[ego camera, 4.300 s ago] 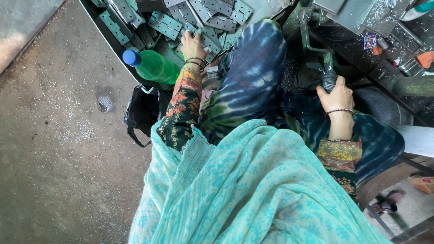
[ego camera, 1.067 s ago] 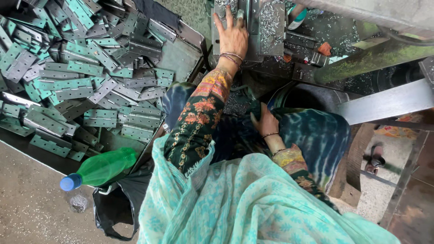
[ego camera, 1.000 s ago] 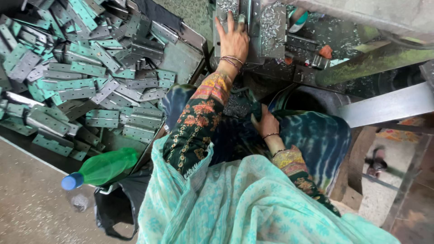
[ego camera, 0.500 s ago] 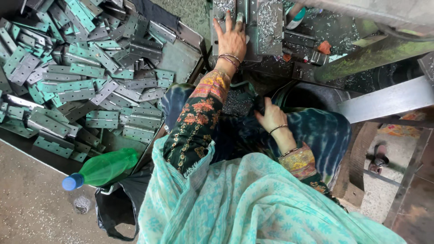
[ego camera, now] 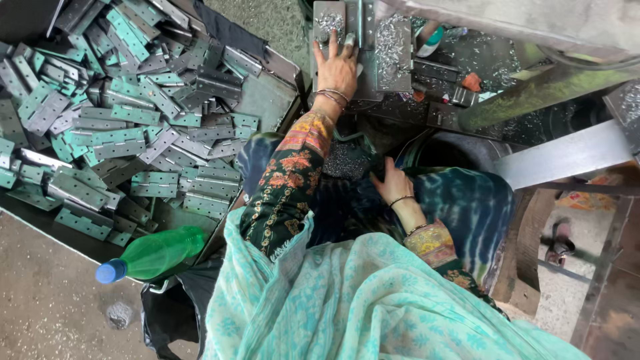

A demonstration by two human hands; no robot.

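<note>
- Two hands work: your left hand [ego camera: 338, 67] lies flat, fingers spread, on a metal plate [ego camera: 329, 20] at the machine [ego camera: 393, 47].
- Your right hand [ego camera: 395, 185] rests loosely curled in your lap; whether it holds anything I cannot tell.
- The plate looks stiff, heavy and sharp-edged, so grip its long sides.

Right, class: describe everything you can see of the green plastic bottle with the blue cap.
The green plastic bottle with a blue cap is translucent and capped. It lies on its side, cap pointing left, at the near edge of the tray of grey-green metal hinges. Its base rests against a black bag. Neither hand touches it.
</note>
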